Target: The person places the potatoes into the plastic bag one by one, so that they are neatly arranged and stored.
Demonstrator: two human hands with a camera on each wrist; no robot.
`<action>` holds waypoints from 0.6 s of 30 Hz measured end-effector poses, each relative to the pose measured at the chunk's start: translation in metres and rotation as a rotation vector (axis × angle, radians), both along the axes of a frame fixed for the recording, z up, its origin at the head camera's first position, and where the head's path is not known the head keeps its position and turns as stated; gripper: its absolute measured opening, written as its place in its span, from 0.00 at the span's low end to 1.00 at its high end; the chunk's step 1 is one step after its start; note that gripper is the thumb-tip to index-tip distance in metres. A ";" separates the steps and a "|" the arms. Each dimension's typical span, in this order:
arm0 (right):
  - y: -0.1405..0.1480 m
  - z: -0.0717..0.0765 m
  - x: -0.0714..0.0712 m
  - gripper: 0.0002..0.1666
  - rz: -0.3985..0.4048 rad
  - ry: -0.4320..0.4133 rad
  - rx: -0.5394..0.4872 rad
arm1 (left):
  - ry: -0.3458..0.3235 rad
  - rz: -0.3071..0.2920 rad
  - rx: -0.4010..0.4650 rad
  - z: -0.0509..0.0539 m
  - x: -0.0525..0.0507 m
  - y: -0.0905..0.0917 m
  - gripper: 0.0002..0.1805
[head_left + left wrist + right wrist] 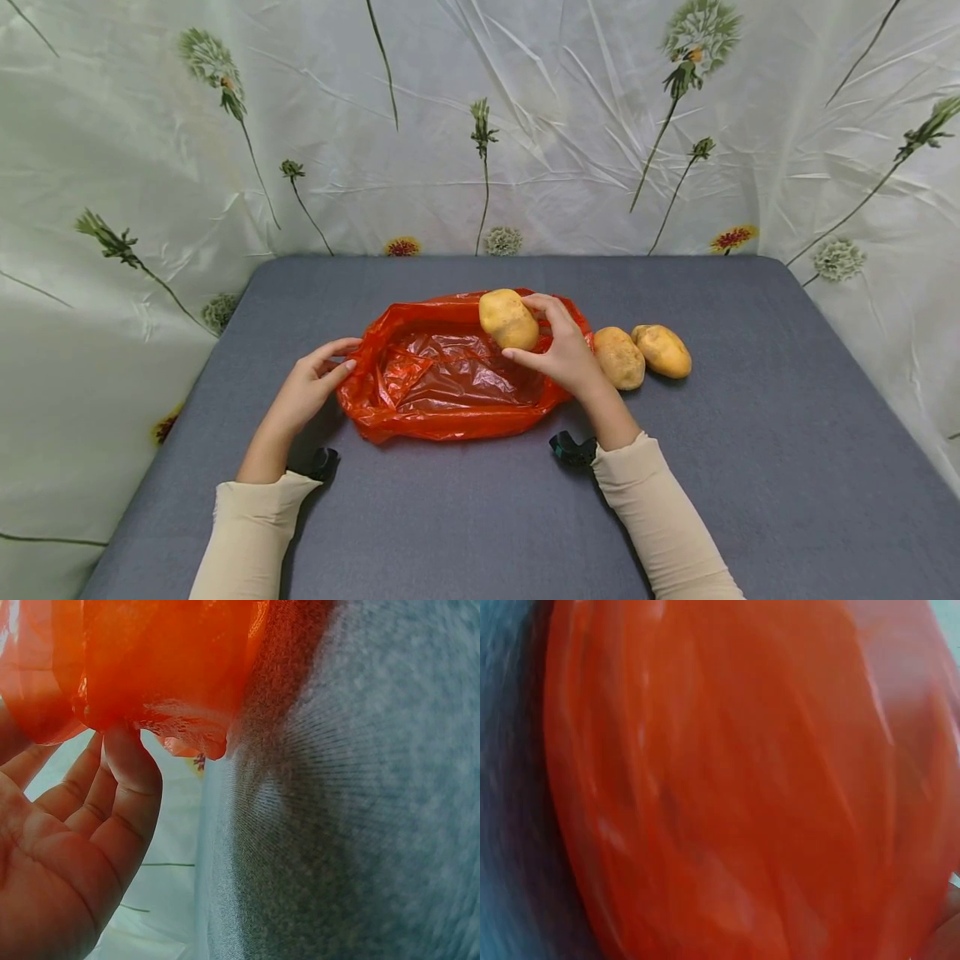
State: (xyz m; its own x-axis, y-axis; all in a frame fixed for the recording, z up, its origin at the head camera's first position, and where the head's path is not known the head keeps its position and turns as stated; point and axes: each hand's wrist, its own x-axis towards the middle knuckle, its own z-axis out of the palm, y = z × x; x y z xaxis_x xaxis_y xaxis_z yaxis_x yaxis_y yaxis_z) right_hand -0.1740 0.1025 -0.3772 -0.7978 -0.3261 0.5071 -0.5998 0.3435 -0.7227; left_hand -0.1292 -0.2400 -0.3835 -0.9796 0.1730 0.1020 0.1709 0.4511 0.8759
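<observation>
A red plastic bag [450, 425] lies on the table with its mouth spread wide upward. At its left end my left hand [303, 392] pinches the rim between thumb and fingers; the left wrist view shows this hand [82, 840] at the edge of the bag [165, 667]. Over the right part of the bag's mouth, my right hand [562, 354] holds a potato [508, 318] between thumb and fingers. In the right wrist view the bag [742, 780] is blurred and fills most of the picture, hiding the potato.
Two more potatoes, one rounder [619, 358] and one longer [662, 351], lie side by side just right of the bag. Grey cloth covers the table [450, 517]. A flower-patterned curtain [420, 167] hangs behind it. Dark wrist devices [573, 450] sit at both sleeves.
</observation>
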 end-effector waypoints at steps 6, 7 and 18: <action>-0.017 -0.010 -0.006 0.40 0.037 -0.004 0.012 | 0.007 0.007 -0.005 0.000 0.001 -0.001 0.18; -0.019 -0.014 -0.009 0.41 0.040 -0.002 0.018 | 0.007 0.007 -0.006 0.000 0.001 -0.001 0.18; -0.047 -0.032 -0.011 0.39 0.085 -0.023 0.052 | 0.001 0.004 0.001 -0.001 -0.001 0.000 0.19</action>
